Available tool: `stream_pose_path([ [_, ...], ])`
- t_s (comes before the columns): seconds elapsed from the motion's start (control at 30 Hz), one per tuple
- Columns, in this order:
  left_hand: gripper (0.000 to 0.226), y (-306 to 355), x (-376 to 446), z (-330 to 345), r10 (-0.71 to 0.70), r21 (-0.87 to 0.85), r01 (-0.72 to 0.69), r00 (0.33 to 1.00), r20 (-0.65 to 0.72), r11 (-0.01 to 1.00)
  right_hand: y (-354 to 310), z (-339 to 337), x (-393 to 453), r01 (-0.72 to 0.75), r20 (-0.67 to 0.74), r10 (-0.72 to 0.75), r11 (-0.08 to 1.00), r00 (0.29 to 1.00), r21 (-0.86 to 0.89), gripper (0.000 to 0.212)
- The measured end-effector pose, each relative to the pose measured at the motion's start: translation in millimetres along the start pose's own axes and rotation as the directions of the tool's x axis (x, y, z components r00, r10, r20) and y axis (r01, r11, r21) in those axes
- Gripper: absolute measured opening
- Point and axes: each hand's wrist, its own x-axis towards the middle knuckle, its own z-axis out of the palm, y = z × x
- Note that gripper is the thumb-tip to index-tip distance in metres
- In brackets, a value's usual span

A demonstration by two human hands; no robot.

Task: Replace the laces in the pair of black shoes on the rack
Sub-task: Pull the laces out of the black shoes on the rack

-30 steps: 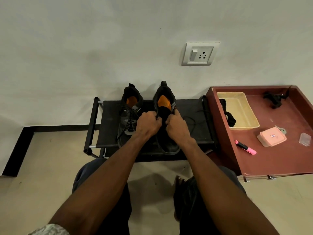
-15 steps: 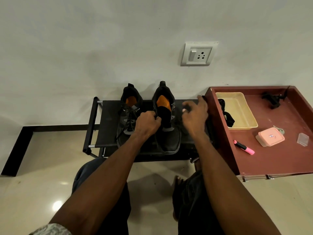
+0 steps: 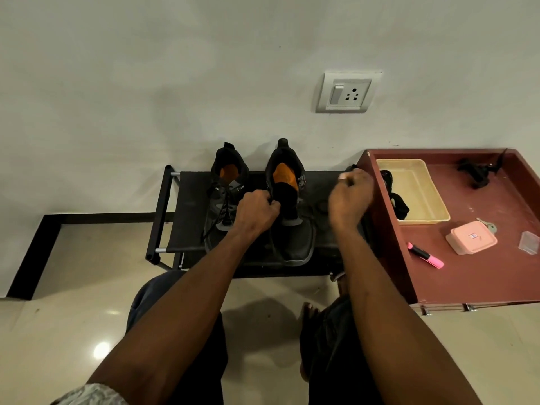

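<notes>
**Right shoe: left hand on the tongue, right hand pulling lace off to the side**

Both black shoes sit on the rack (image 3: 190,217), heels toward the wall, toes toward me. Left shoe (image 3: 225,197) is nearer the rack's left edge and has its lace threaded, with loose ends hanging down the front. Right shoe (image 3: 292,223) is at about the middle of the rack, tongue (image 3: 287,200) pulled up, orange insole visible.

My left hand (image 3: 255,213) is closed, fingers curled and pinching the left edge of the right shoe's opening, beside the tongue.

My right hand (image 3: 349,197) is raised over the rack's right end, just beside the wall of the red desk (image 3: 482,273). Fingers are curled in a fist. A thin black lace (image 3: 317,206) lies on the rack between the right shoe and this hand; I can't tell whether the fingers actually hold it, too dark and small.

On the desk: cream tray (image 3: 418,188) at the back left corner with a dark bundle (image 3: 399,204) draped over its left rim, could be laces, can't confirm. Pink marker (image 3: 426,255) near the front left edge. Pink lidded box (image 3: 471,237) right of it, keys (image 3: 488,225) touching its back corner. Small clear box (image 3: 529,242) at the right edge. Black object (image 3: 476,172) at the back, unclear what.
</notes>
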Motion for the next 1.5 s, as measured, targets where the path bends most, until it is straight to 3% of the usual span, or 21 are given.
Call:
stream_pose_path([
  [0.07, 0.04, 0.1, -0.5, 0.2, -0.004, 0.001, 0.004, 1.0, 0.0, 1.0, 1.4, -9.8, 12.9, -0.053, -0.16, 0.062, 0.997, 0.985, 0.056, 0.015],
  [0.17, 0.039, 0.8, -0.9, 0.8, -0.008, 0.001, 0.008, 1.0, 0.006, 1.0, 5.9, -14.6, 13.3, 0.026, -0.122, -0.054, 0.975, 0.991, -0.22, 0.022],
  [0.27, 0.039, 1.3, -1.5, -0.9, -0.011, 0.0, 0.011, 1.0, 0.002, 1.0, 8.1, -4.5, -0.6, 0.332, 0.258, -0.246, 0.863, 0.934, -0.381, 0.039],
  [0.37, 0.038, 2.4, -2.4, -1.4, -0.008, 0.002, 0.008, 1.0, -0.003, 1.0, 14.5, 14.0, -22.7, 0.573, 0.623, -0.228, 0.697, 0.748, -0.432, 0.032],
  [0.43, 0.036, 2.5, -2.7, -2.2, -0.008, -0.001, 0.008, 1.0, -0.001, 1.0, 20.9, 22.4, -34.0, 0.646, 0.724, -0.145, 0.592, 0.674, -0.483, 0.028],
  [0.5, 0.036, 2.9, -3.1, -2.7, -0.004, 0.003, 0.004, 1.0, 0.0, 1.0, 24.8, 26.0, -36.5, 0.641, 0.74, -0.124, 0.606, 0.661, -0.471, 0.02],
  [0.57, 0.038, 3.6, -3.7, -2.6, 0.003, 0.009, -0.003, 1.0, -0.004, 1.0, 23.8, 26.9, -32.1, 0.574, 0.722, -0.127, 0.705, 0.68, -0.417, 0.012],
  [0.7, 0.037, 2.7, -2.6, -1.8, -0.004, -0.01, 0.004, 1.0, 0.0, 1.0, 20.4, 21.8, -11.0, 0.105, 0.416, 0.02, 0.956, 0.909, -0.275, 0.019],
  [0.87, 0.037, 5.8, -5.3, 1.0, 0.012, -0.012, -0.012, 1.0, 0.01, 1.0, 25.8, 24.5, -3.8, -0.032, 0.121, 0.045, 0.994, 0.992, -0.103, 0.027],
  [1.0, 0.036, 6.1, -5.5, -0.1, 0.004, -0.005, -0.004, 1.0, 0.005, 1.0, 21.9, 23.2, -9.7, -0.086, 0.1, 0.097, 0.99, 0.99, -0.111, 0.02],
  [1.1, 0.037, 3.4, -4.3, -1.7, 0.012, -0.007, -0.012, 1.0, -0.004, 1.0, 22.4, 15.3, -9.7, 0.157, 0.27, -0.045, 0.899, 0.962, -0.409, 0.036],
  [1.17, 0.034, 1.8, -3.3, -1.9, 0.014, -0.029, -0.014, 1.0, -0.008, 0.999, 25.8, 19.8, -9.3, 0.346, 0.439, -0.177, 0.873, 0.881, -0.344, 0.04],
  [1.27, 0.032, 1.8, -2.7, -2.2, 0.01, -0.046, -0.011, 0.999, -0.031, 0.999, 33.7, 30.9, -17.4, 0.483, 0.655, -0.177, 0.815, 0.734, -0.321, 0.026],
  [1.33, 0.032, 1.8, -2.7, -1.7, -0.001, -0.034, 0.0, 0.999, -0.044, 0.999, 35.2, 34.8, -28.4, 0.564, 0.722, -0.14, 0.729, 0.678, -0.388, 0.02],
  [1.5, 0.028, 1.4, -2.5, 0.6, -0.025, -0.037, 0.023, 0.998, -0.059, 0.999, 31.8, 34.8, -36.6, 0.671, 0.746, -0.151, 0.575, 0.649, -0.468, 0.018],
])
